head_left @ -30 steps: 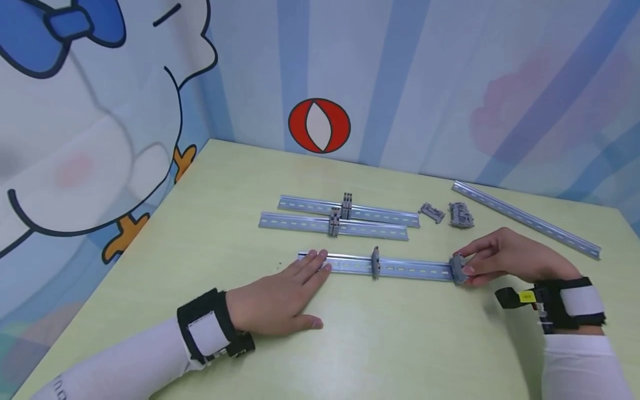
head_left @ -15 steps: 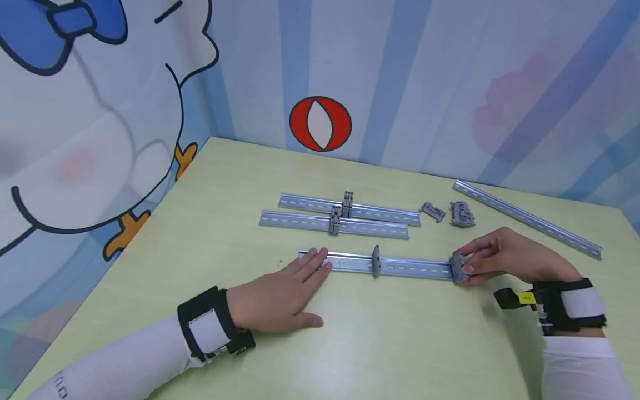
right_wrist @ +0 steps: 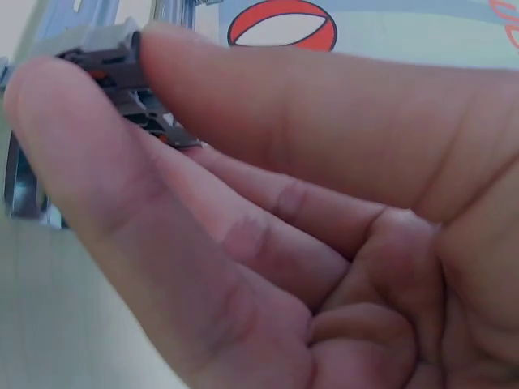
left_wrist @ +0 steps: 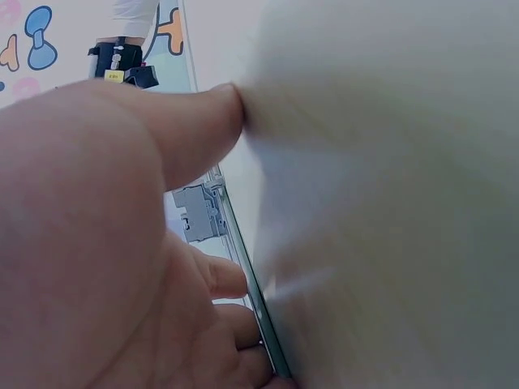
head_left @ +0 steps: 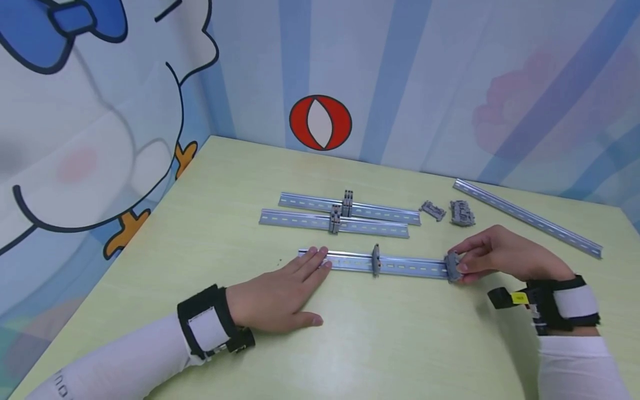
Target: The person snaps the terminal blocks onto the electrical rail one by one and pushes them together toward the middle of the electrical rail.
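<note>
A slotted metal DIN rail (head_left: 412,267) lies nearest me on the table. My left hand (head_left: 277,297) lies flat with straight fingers, their tips resting on the rail's left end. On the rail's middle stands one thin grey terminal block (head_left: 376,260), which the left wrist view also shows side-on. With thumb and fingers, my right hand (head_left: 507,256) pinches another grey terminal block (head_left: 452,266) at the rail's right end. Up close in the right wrist view, that held block (right_wrist: 101,49) shows orange bits, partly hidden behind the fingers.
Behind lie two more DIN rails (head_left: 377,226), each carrying a small group of terminal blocks (head_left: 347,203). Loose grey blocks (head_left: 433,211) and a grey block cluster (head_left: 461,213) rest at back right. A bare rail (head_left: 530,218) lies slanted near the wall (head_left: 425,83).
My right hand has shifted slightly left, bringing the pinched terminal block in along the rail from its right end. The left hand stays in place.
</note>
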Available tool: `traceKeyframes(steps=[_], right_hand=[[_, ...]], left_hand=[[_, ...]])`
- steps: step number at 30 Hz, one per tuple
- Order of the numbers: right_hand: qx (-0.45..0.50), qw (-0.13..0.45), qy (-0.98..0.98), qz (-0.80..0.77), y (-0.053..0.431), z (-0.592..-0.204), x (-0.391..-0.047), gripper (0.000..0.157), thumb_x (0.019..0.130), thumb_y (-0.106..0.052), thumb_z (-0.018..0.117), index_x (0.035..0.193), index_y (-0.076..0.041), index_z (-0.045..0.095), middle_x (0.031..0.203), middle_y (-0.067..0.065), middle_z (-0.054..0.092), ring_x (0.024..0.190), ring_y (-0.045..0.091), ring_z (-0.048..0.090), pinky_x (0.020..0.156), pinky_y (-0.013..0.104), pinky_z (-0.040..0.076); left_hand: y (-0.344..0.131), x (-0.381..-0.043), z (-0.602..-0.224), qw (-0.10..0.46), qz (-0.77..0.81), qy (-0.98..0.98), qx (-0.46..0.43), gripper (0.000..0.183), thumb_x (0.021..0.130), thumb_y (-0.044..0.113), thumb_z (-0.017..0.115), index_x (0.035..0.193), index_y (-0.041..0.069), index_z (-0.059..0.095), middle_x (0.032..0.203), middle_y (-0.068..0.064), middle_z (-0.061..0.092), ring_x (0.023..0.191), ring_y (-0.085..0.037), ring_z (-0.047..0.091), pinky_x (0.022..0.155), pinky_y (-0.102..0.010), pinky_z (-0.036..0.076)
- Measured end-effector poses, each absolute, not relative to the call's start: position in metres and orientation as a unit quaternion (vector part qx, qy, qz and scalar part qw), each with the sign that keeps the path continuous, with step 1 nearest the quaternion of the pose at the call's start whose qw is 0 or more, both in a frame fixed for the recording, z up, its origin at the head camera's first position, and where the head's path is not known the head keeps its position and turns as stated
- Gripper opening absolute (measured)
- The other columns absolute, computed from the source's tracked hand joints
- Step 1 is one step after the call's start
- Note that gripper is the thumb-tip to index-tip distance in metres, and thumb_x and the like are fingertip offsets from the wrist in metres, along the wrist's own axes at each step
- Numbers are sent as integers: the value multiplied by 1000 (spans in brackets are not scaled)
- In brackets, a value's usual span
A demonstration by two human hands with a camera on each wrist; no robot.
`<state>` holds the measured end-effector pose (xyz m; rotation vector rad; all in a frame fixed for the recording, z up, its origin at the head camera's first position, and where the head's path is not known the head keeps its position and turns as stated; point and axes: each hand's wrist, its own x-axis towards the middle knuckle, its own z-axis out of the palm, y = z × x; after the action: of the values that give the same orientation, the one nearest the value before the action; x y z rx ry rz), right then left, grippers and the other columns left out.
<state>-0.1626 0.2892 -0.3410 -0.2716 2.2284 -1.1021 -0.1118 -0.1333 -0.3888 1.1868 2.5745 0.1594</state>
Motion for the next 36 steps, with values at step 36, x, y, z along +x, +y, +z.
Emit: traceKeyframes(steps=[36], right_hand=[[-107,281,842,-448,232,-349,-159,44,91,1,64,129,19,51,105,24,74,88,24,77,80,38,61]], left_hand=[[-133,-111,-390,141,48,897,415,89,96,59,46,158,7,10,167,-12,-3,153,-26,-4,124,-42,13]])
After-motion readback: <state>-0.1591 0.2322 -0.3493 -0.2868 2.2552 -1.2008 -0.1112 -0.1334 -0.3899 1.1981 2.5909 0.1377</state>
